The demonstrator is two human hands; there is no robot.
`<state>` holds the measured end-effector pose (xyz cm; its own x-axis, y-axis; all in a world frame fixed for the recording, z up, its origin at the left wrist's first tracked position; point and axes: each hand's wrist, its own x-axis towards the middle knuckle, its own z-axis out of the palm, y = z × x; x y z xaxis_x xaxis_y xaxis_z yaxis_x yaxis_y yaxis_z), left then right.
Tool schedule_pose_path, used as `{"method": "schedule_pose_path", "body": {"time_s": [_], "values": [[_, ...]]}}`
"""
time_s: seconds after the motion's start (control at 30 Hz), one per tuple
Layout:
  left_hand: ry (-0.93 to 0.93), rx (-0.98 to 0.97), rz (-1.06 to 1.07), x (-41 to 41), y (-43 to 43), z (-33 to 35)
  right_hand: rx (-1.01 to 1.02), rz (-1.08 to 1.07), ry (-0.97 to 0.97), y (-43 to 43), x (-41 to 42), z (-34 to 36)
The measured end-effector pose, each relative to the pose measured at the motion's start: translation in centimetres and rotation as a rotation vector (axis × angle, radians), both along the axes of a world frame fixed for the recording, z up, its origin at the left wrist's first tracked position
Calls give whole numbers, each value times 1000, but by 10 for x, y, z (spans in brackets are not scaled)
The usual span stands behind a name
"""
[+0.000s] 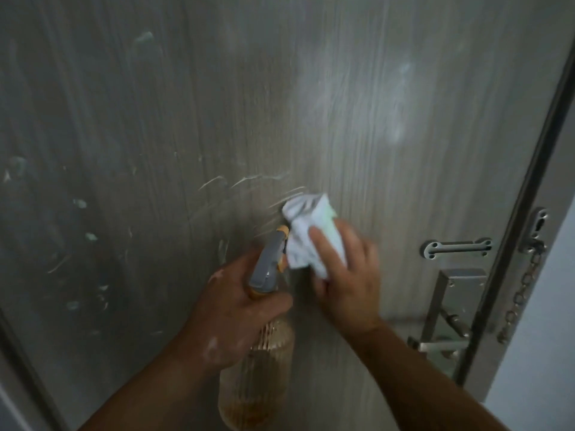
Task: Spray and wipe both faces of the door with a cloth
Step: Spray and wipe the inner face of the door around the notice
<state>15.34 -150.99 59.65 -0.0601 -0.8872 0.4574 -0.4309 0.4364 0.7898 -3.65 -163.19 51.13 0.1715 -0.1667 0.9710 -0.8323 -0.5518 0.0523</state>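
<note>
A grey wood-grain door (217, 104) fills the view, streaked with wet smears and foam marks. My right hand (348, 275) holds a crumpled white cloth (308, 231) pressed flat against the door at mid-height. Just left of it, my left hand (230, 312) grips the neck of a clear spray bottle (258, 384) with a grey and orange trigger head (270, 259). The nozzle points up toward the cloth. Amber liquid sits low in the bottle.
On the door's right side are a metal chain-latch plate (457, 247), a lock body with a lever handle (448, 318) and a hanging chain (522, 290). The door frame (529, 181) and a pale wall (541, 353) stand at the right.
</note>
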Motion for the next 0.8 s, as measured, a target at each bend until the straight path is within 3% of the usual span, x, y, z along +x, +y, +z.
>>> {"method": "schedule_pose_path", "body": {"time_s": [0.1, 0.2, 0.53, 0.8], "values": [[-9, -10, -16, 2, 7, -10, 44, -21, 39, -1, 14, -51], [12, -6, -1, 6, 5, -23, -3, 2, 27, -6, 11, -42], [79, 55, 8, 17, -7, -7, -168, 10, -178, -8, 22, 166], [42, 47, -32, 13, -8, 2, -180, -12, -212, -10, 26, 182]]}}
